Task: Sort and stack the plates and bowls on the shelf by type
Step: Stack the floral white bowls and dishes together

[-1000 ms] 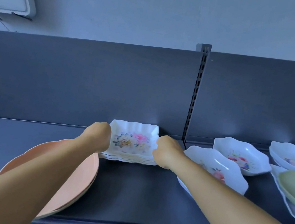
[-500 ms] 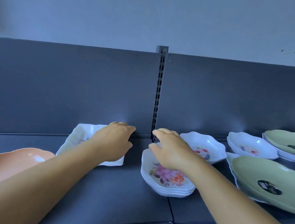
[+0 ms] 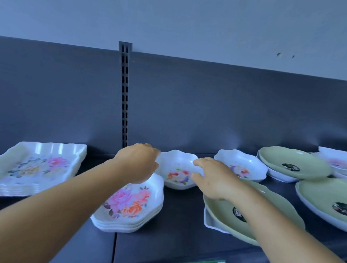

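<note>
Both hands reach for small flower bowl [image 3: 179, 171]. Left hand [image 3: 138, 163] fingers curled, right hand [image 3: 210, 177] fingers released, either side of rim. Next: grab, lift onto matching bowl [image 3: 241, 167].

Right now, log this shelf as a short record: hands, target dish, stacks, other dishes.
left hand: left hand at the left rim of the small scalloped floral bowl; grip not clear
right hand: right hand reaching to that bowl's right rim, fingers loosely extended
stacks: rectangular floral plates far left; scalloped floral plates in front of the bowl
other dishes: second floral bowl to the right; green plates further right
surface: dark shelf
</note>
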Action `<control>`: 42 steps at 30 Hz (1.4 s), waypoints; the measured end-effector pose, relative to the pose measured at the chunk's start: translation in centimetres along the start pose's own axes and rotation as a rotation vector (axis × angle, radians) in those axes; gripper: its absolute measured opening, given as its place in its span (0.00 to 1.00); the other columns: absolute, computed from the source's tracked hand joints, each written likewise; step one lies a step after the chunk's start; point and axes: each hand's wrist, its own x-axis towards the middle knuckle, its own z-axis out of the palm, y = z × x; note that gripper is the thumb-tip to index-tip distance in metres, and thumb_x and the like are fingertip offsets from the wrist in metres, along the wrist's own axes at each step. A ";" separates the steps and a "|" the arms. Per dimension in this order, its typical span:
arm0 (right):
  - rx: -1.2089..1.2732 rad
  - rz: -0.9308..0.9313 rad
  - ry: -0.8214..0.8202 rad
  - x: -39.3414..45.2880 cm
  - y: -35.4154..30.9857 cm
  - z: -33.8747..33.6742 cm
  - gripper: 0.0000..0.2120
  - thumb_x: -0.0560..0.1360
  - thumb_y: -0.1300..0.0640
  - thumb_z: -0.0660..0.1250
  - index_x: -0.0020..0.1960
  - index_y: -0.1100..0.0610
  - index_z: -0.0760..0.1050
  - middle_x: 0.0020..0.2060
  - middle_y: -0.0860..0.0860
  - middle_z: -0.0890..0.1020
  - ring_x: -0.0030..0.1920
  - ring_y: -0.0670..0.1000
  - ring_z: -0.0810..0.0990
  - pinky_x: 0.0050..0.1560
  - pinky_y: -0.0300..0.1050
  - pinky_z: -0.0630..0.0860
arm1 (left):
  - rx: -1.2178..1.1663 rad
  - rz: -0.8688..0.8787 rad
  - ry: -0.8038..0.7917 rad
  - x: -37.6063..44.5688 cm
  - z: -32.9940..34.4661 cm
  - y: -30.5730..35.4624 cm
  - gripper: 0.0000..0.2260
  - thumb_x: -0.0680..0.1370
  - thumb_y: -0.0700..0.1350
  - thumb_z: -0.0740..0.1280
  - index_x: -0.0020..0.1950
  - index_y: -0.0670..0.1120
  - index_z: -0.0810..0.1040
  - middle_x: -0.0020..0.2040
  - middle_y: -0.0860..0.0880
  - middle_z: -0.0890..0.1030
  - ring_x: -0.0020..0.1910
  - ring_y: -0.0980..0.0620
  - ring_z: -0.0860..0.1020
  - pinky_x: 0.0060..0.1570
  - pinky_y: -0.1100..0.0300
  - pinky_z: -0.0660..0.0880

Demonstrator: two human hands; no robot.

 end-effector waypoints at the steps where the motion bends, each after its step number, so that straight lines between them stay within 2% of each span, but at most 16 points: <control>1: -0.002 -0.001 -0.013 0.5 0.8 -0.1 0.21 0.81 0.54 0.54 0.72 0.58 0.65 0.71 0.52 0.68 0.68 0.55 0.68 0.64 0.50 0.70 | 0.021 -0.017 -0.018 0.7 0.4 0.5 0.06 0.81 0.45 0.56 0.46 0.45 0.68 0.47 0.48 0.72 0.45 0.47 0.71 0.42 0.55 0.69; 5: -0.030 0.011 -0.080 2.7 2.9 -0.4 0.24 0.81 0.55 0.53 0.76 0.54 0.58 0.72 0.51 0.66 0.68 0.55 0.68 0.61 0.47 0.70 | 0.114 -0.068 -0.097 3.5 2.1 1.3 0.14 0.81 0.47 0.54 0.62 0.45 0.74 0.60 0.47 0.77 0.58 0.45 0.75 0.46 0.56 0.69; 10: -0.090 0.058 -0.149 6.4 4.0 0.6 0.20 0.79 0.59 0.55 0.71 0.58 0.66 0.66 0.55 0.73 0.58 0.56 0.77 0.45 0.44 0.70 | 0.117 -0.139 -0.172 6.1 3.6 1.0 0.07 0.80 0.42 0.56 0.46 0.44 0.72 0.47 0.48 0.77 0.43 0.46 0.74 0.38 0.57 0.68; 12: -0.068 0.071 -0.125 7.7 4.2 1.1 0.10 0.78 0.62 0.56 0.57 0.60 0.72 0.52 0.54 0.77 0.46 0.55 0.79 0.37 0.42 0.66 | 0.098 -0.152 -0.198 6.9 4.0 0.7 0.05 0.78 0.40 0.58 0.45 0.44 0.71 0.44 0.48 0.75 0.41 0.46 0.73 0.35 0.59 0.67; 13: -0.063 0.090 -0.102 8.0 4.2 1.2 0.04 0.77 0.64 0.57 0.45 0.59 0.70 0.41 0.52 0.74 0.37 0.54 0.73 0.33 0.42 0.63 | 0.086 -0.157 -0.200 7.2 4.1 0.6 0.03 0.77 0.39 0.59 0.45 0.44 0.71 0.43 0.48 0.75 0.39 0.47 0.73 0.33 0.59 0.66; 15: -0.029 0.153 -0.074 8.5 4.2 1.2 0.13 0.76 0.66 0.57 0.35 0.57 0.59 0.32 0.50 0.63 0.30 0.51 0.60 0.28 0.41 0.56 | 0.053 -0.181 -0.191 7.7 4.2 0.4 0.04 0.76 0.36 0.60 0.41 0.44 0.69 0.39 0.48 0.72 0.34 0.48 0.69 0.30 0.61 0.63; 19: 0.100 0.181 -0.058 9.7 4.9 1.2 0.17 0.73 0.69 0.56 0.32 0.54 0.54 0.30 0.50 0.57 0.29 0.50 0.53 0.27 0.42 0.51 | -0.057 -0.264 -0.144 8.3 4.4 0.1 0.13 0.74 0.34 0.60 0.32 0.44 0.61 0.31 0.49 0.64 0.27 0.51 0.59 0.25 0.62 0.57; 23: 0.263 0.150 0.000 9.8 5.7 1.0 0.18 0.70 0.71 0.54 0.32 0.52 0.51 0.31 0.49 0.54 0.32 0.51 0.50 0.31 0.43 0.48 | -0.174 -0.318 -0.051 8.5 4.6 -0.3 0.14 0.71 0.32 0.59 0.30 0.44 0.59 0.28 0.49 0.63 0.27 0.50 0.59 0.24 0.63 0.55; 25: 0.304 0.123 0.017 9.6 6.2 0.7 0.18 0.70 0.70 0.54 0.32 0.52 0.52 0.31 0.49 0.54 0.33 0.51 0.51 0.32 0.44 0.48 | -0.241 -0.335 0.011 8.7 4.6 -0.4 0.13 0.69 0.31 0.58 0.29 0.44 0.58 0.27 0.47 0.65 0.27 0.48 0.64 0.24 0.64 0.56; 29: 0.332 0.163 0.085 9.0 8.7 -0.4 0.12 0.73 0.66 0.56 0.33 0.54 0.59 0.30 0.49 0.60 0.32 0.53 0.58 0.33 0.44 0.55 | -0.340 -0.362 0.137 9.3 4.1 0.2 0.09 0.67 0.30 0.56 0.30 0.42 0.65 0.32 0.43 0.77 0.29 0.45 0.69 0.24 0.64 0.63; 31: 0.226 0.261 0.103 8.6 11.0 -1.2 0.09 0.75 0.62 0.58 0.37 0.53 0.65 0.33 0.50 0.70 0.33 0.53 0.69 0.34 0.43 0.66 | -0.360 -0.364 0.184 9.4 3.8 0.5 0.10 0.68 0.31 0.56 0.30 0.42 0.64 0.32 0.43 0.75 0.29 0.45 0.67 0.25 0.64 0.62; 32: 0.179 0.332 0.127 8.3 12.1 -1.6 0.05 0.76 0.60 0.59 0.42 0.52 0.68 0.40 0.51 0.75 0.40 0.54 0.75 0.39 0.43 0.71 | -0.368 -0.359 0.206 9.4 3.7 0.6 0.11 0.68 0.30 0.56 0.29 0.43 0.62 0.31 0.44 0.73 0.30 0.46 0.67 0.25 0.64 0.60; 35: 0.093 0.466 0.212 7.4 15.7 -2.1 0.04 0.76 0.59 0.61 0.49 0.57 0.67 0.49 0.55 0.72 0.47 0.58 0.72 0.38 0.43 0.67 | -0.375 -0.323 0.265 9.4 3.3 0.9 0.14 0.69 0.30 0.55 0.28 0.45 0.56 0.27 0.47 0.63 0.30 0.47 0.64 0.26 0.64 0.55; 38: 0.080 0.542 0.208 6.9 18.2 -1.8 0.07 0.77 0.58 0.61 0.42 0.61 0.70 0.44 0.55 0.75 0.47 0.58 0.74 0.39 0.42 0.66 | -0.355 -0.295 0.305 9.2 3.0 1.2 0.15 0.68 0.30 0.55 0.29 0.46 0.54 0.28 0.49 0.57 0.29 0.49 0.55 0.28 0.62 0.51; 40: 0.100 0.552 0.175 6.8 19.0 -1.4 0.14 0.77 0.57 0.60 0.33 0.60 0.67 0.34 0.53 0.75 0.42 0.57 0.75 0.31 0.43 0.64 | -0.353 -0.294 0.317 9.1 3.0 1.2 0.15 0.67 0.31 0.55 0.29 0.47 0.54 0.28 0.48 0.58 0.30 0.49 0.55 0.28 0.62 0.51; 42: 0.149 0.552 0.177 7.0 19.2 -0.8 0.16 0.78 0.56 0.59 0.31 0.58 0.66 0.30 0.52 0.74 0.37 0.56 0.74 0.28 0.41 0.64 | -0.371 -0.306 0.316 9.0 3.1 1.2 0.14 0.67 0.31 0.55 0.28 0.47 0.54 0.28 0.47 0.60 0.30 0.49 0.58 0.29 0.61 0.52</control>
